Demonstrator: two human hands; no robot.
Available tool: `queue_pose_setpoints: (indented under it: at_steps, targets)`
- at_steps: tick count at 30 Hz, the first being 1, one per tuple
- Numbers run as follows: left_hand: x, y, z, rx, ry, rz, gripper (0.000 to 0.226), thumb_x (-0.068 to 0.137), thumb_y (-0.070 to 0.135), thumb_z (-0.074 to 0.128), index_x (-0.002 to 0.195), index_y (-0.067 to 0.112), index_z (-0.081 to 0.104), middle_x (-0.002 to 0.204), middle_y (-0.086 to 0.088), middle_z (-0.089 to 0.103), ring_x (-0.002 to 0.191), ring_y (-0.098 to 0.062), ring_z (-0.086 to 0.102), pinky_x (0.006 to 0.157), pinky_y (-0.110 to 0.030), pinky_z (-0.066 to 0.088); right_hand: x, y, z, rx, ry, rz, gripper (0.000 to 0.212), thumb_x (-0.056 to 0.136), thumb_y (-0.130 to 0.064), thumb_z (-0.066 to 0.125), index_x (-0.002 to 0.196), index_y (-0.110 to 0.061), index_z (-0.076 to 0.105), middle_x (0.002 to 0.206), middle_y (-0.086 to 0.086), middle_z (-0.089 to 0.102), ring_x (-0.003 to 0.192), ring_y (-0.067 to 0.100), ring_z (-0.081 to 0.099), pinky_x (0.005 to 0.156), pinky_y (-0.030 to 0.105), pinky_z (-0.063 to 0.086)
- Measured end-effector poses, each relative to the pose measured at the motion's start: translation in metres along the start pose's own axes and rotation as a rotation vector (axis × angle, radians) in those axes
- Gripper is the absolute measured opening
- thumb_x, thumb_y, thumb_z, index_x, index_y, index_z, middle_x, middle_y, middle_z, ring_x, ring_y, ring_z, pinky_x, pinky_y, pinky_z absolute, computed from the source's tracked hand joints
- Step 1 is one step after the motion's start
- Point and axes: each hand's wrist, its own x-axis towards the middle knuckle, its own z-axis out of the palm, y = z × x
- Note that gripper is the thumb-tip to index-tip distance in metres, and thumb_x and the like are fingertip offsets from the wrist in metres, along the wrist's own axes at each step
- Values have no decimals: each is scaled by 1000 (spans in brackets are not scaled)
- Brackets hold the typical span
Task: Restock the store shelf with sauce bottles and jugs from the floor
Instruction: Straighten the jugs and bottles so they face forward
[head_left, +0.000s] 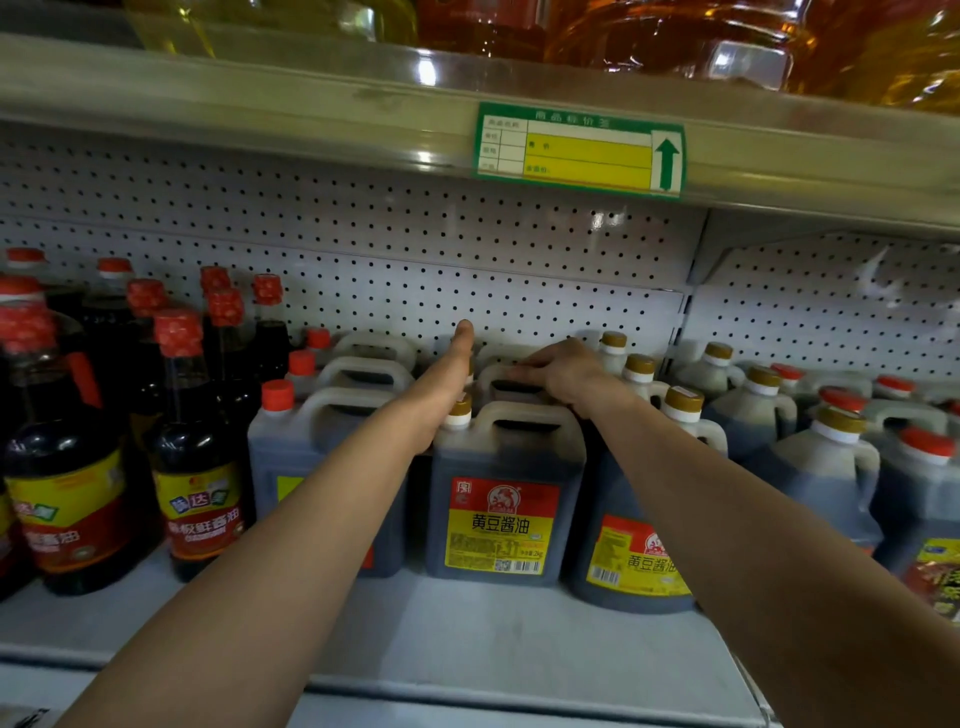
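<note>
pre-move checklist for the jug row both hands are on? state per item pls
1. Right hand on the second-row dark jug's pale handle: ok, fingers lie over it; a full wrap cannot be told.
2. Left hand free: ok, fingers straight, reaching between the jug rows.
3. Front gold-capped dark soy sauce jug with the red and yellow label upright, label forward: ok.
4. Room behind the row: cannot tell, the hands and jugs hide it.
5. Grey metal shelf in front of the jugs bare: ok.
6. Neighbouring red-capped dark jug upright: ok.
</note>
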Motion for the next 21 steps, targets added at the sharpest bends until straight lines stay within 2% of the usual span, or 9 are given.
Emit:
queue_pose_setpoints:
  at_steps: [5,10,14,16,18,21]
  targets:
    - [3,1,0,17,4,-6,76,97,72,17,153,23,34,153,-10,43,138,-24,42,116,-42,25,-7,-2,-1,1,6,-14,42,83,-43,80,118,-19,75,117,2,73,106,18,66,87,25,48]
    - [-2,3,2,41,18,9,73,99,68,18,156,23,27,157,-9,37,141,-24,39,116,-42,22,-10,-4,-1,-44,13,-13,45,84,-49,78,117,-19,76,114,4,74,104,19,67,90,29,53]
    - [-6,-6,1,-25,34,38,75,95,74,19,149,28,41,152,-9,45,138,-24,43,118,-46,26,-16,-4,0,8,34,-12,45,87,-45,76,119,-14,74,116,4,72,104,20,66,93,32,54]
    - [-11,-17,2,-42,80,77,73,94,75,20,147,32,45,151,-5,47,137,-24,44,116,-44,29,-22,-2,0,82,136,-36,40,89,-40,75,121,-16,73,124,4,71,112,20,65,102,35,52]
    - [-17,-32,6,-11,150,127,66,98,70,19,150,34,40,154,-2,43,140,-25,40,112,-41,29,-37,-1,0,189,215,-84,35,90,-36,75,120,-17,74,122,-1,72,114,15,65,105,31,50]
    - [-28,-53,14,18,216,213,56,104,57,22,145,25,43,150,-3,45,137,-23,41,98,-28,31,-65,4,8,336,146,-106,28,88,-32,78,113,-19,77,108,-7,73,103,6,65,98,21,49]
